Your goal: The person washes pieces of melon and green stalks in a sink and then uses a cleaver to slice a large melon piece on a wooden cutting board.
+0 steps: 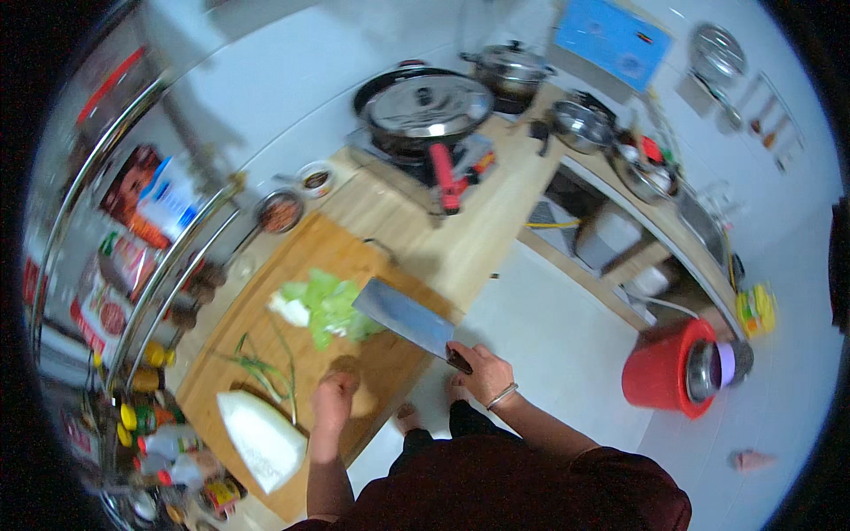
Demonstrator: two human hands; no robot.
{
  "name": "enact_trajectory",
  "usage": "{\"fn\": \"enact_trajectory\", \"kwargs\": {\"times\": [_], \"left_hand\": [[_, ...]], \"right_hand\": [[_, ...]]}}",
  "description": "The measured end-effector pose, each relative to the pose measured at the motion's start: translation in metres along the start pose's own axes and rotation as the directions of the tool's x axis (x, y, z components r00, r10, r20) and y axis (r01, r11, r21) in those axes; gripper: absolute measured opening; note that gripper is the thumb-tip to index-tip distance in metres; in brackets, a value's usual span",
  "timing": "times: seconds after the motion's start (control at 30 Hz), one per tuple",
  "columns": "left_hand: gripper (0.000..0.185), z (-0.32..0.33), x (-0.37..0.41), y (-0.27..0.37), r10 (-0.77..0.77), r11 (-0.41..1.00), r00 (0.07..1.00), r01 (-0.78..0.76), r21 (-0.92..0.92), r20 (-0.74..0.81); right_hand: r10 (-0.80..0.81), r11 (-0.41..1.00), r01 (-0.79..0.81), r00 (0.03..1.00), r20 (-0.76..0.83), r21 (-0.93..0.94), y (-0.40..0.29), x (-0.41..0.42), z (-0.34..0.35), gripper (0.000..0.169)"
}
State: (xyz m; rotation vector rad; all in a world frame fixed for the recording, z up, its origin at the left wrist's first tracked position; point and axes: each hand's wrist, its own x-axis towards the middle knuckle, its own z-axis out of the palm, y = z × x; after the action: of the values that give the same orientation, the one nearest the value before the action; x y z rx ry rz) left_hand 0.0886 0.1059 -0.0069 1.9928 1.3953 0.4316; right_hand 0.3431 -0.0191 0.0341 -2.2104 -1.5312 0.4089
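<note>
My right hand [483, 373] holds a cleaver [405, 316] by its dark handle. The broad blade points left, over the edge of a wooden cutting board [392, 372] and beside a pile of pale green vegetable pieces [325, 302]. My left hand [334, 397] is curled above the board; whether it holds anything is hidden. To its left lie thin green scallion stalks [265, 373]. Below them rests a large white wedge [262, 438], perhaps winter melon or radish. A white chunk [291, 308] sits at the left end of the green pile.
A lidded frying pan [425, 106] with a red handle [443, 176] stands on a stove beyond the board. Bottles [169, 441] and a metal rack [139, 292] line the left. Small bowls [280, 211] sit behind the board; a red bucket [664, 372] is at right.
</note>
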Motion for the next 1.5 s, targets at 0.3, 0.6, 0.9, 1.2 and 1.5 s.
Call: {"fn": "enact_trajectory", "kwargs": {"times": [0.3,0.6,0.9,1.2,1.5], "left_hand": [[0.025,0.147,0.009,0.206,0.572,0.818,0.563,-0.446,-0.363,0.596],[0.044,0.357,-0.064,0.422,0.440,0.799,0.154,0.382,-0.465,0.884],[0.027,0.471,-0.047,0.573,0.489,0.688,0.264,0.470,-0.553,0.832],[0.021,0.603,0.042,0.725,0.545,0.658,0.264,0.454,-0.601,0.796],[0.018,0.709,0.099,0.889,0.405,0.725,0.150,0.548,-0.417,0.902]], "right_hand": [[0.418,0.909,-0.396,0.866,-0.276,0.131,0.115,-0.088,-0.083,0.039],[0.593,0.805,-0.553,0.746,-0.303,0.215,0.276,-0.165,-0.201,0.040],[0.470,0.882,-0.394,0.752,-0.461,0.256,0.431,-0.157,-0.272,0.049],[0.500,0.812,-0.365,0.838,-0.220,0.456,0.637,-0.127,-0.380,0.035],[0.681,0.715,-0.510,0.662,-0.312,0.479,0.824,-0.112,-0.490,0.026]]}}
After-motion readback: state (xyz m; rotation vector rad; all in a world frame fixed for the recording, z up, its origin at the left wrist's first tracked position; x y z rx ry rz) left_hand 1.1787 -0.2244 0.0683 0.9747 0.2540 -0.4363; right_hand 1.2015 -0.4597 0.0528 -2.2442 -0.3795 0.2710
